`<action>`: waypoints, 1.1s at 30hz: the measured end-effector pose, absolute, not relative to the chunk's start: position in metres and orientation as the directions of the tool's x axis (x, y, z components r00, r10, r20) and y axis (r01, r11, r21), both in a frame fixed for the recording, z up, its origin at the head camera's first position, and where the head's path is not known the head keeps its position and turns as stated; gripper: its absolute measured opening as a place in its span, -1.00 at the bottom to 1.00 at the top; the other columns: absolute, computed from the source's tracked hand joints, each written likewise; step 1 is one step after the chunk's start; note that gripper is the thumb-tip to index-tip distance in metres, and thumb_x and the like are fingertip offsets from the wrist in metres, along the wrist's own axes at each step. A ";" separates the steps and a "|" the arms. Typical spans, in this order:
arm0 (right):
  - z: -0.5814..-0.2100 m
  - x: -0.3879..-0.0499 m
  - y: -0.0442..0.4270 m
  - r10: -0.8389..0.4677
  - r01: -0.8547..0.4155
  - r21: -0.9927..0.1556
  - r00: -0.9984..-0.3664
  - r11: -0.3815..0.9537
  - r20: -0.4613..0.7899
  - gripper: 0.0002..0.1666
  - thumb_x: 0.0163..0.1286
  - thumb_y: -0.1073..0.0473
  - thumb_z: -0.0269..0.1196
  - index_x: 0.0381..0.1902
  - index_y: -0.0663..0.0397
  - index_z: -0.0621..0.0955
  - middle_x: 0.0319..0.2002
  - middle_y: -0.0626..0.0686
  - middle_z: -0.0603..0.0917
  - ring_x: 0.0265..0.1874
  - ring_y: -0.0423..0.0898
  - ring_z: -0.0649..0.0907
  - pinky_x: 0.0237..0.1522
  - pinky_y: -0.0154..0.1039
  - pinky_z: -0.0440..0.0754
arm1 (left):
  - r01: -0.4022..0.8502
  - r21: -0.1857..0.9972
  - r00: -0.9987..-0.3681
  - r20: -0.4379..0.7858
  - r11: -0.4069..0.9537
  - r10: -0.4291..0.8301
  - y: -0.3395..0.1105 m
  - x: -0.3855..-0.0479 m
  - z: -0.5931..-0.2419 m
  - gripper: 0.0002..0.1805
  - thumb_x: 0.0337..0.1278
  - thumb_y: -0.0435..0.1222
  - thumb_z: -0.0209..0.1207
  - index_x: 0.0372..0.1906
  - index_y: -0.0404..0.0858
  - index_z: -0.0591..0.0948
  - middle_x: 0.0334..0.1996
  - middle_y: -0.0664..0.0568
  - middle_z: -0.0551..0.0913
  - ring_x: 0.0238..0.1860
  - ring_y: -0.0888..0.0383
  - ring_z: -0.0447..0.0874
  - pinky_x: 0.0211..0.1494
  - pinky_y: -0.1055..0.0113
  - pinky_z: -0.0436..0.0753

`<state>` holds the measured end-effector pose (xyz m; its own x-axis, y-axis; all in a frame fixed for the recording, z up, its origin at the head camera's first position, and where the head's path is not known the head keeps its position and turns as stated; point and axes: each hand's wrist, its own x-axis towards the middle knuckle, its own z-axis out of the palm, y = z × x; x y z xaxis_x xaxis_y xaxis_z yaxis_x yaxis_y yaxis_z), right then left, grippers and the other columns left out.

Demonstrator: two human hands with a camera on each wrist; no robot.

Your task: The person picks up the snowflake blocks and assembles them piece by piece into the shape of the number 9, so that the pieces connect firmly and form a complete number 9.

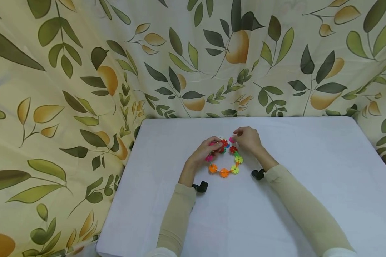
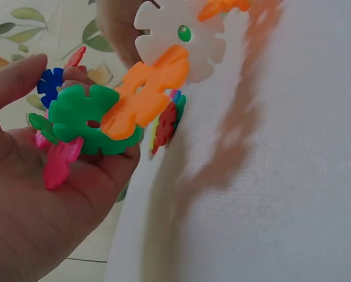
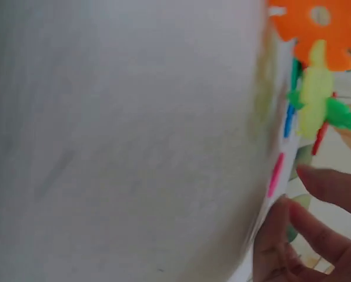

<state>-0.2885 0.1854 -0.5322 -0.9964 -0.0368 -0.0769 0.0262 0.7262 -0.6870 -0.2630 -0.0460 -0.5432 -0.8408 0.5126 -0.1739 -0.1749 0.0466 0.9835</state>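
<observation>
Chain [image 1: 234, 169]: likely light, joint-weak; pinch disc [image 1: 224, 173] edgewise. Left hand [image 1: 202, 152] grips chain; right hand [image 1: 248, 140] has digits parted.

Fingers of the left hand [image 1: 203, 150] hide part of the flower-disc chain [image 1: 222, 172]. Above the right hand's [image 3: 325, 239] fingers (that hand also cropped), an orange flower disc [image 3: 334, 44] runs off the right-wrist view's corner.

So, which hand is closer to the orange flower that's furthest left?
The left hand: it's just beyond that orange flower, holding its chain; the right hand is farther away, on the chain's other side.
</observation>
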 end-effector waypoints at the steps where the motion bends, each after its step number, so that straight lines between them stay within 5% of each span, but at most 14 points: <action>1: -0.534 -0.290 0.186 -0.044 0.022 -0.662 -0.996 0.749 -0.083 -0.62 0.43 0.12 0.35 0.11 0.20 0.72 -0.03 0.24 0.71 -0.07 0.14 0.63 -0.04 0.05 0.61 | -0.174 0.984 -0.844 -0.174 0.048 0.507 -0.046 -0.263 -0.543 -0.78 0.54 -0.14 0.16 0.01 -0.21 0.58 -0.16 -0.24 0.56 -0.17 -0.17 0.47 -0.13 0.22 0.52; 9: -0.536 -0.295 0.186 -0.087 -0.021 -0.608 -0.993 0.794 -0.079 -0.69 0.36 0.14 0.41 -0.05 0.24 0.74 -0.11 0.22 0.73 -0.13 0.15 0.64 -0.03 0.08 0.61 | -0.164 0.986 -0.869 -0.156 0.023 0.469 -0.048 -0.264 -0.542 -0.83 0.54 -0.19 0.16 -0.08 -0.23 0.57 -0.13 -0.31 0.62 -0.06 -0.30 0.50 -0.03 0.23 0.60; 15: -0.534 -0.290 0.188 -0.067 -0.023 -0.658 -0.997 0.752 -0.042 -0.79 0.30 0.20 0.45 -0.17 0.21 0.72 -0.25 0.16 0.76 -0.25 0.09 0.67 -0.21 -0.06 0.61 | -0.171 0.985 -0.871 -0.157 0.013 0.465 -0.049 -0.265 -0.543 -0.86 0.56 -0.24 0.10 -0.06 -0.24 0.57 -0.19 -0.23 0.63 -0.19 -0.13 0.51 -0.17 0.33 0.57; 21: -0.529 -0.278 0.189 -0.119 -0.152 -0.752 -0.988 0.641 0.098 -0.91 0.33 0.23 0.47 -0.23 0.08 0.77 -0.32 0.05 0.79 -0.34 -0.02 0.69 -0.29 -0.20 0.59 | -0.169 0.985 -0.880 -0.157 0.012 0.448 -0.051 -0.265 -0.544 -0.84 0.60 -0.23 0.07 -0.05 -0.24 0.56 -0.22 -0.15 0.61 -0.29 0.03 0.53 -0.22 0.37 0.59; 33: -0.524 -0.246 0.174 -0.184 -0.250 -0.818 -0.966 0.519 0.179 -0.92 0.31 0.26 0.51 -0.27 0.08 0.78 -0.34 0.02 0.81 -0.34 -0.07 0.79 -0.29 -0.40 0.67 | -0.200 0.980 -0.877 -0.177 -0.004 0.447 -0.052 -0.266 -0.545 -0.82 0.65 -0.22 0.00 -0.07 -0.24 0.52 -0.18 -0.32 0.57 -0.36 0.08 0.49 -0.30 0.39 0.53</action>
<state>-0.2458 0.1740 -0.5235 -0.9665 -0.1842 0.1789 -0.2502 0.5185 -0.8176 -0.2664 -0.0518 -0.5451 -0.8770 0.4466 -0.1773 -0.2001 -0.0039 0.9798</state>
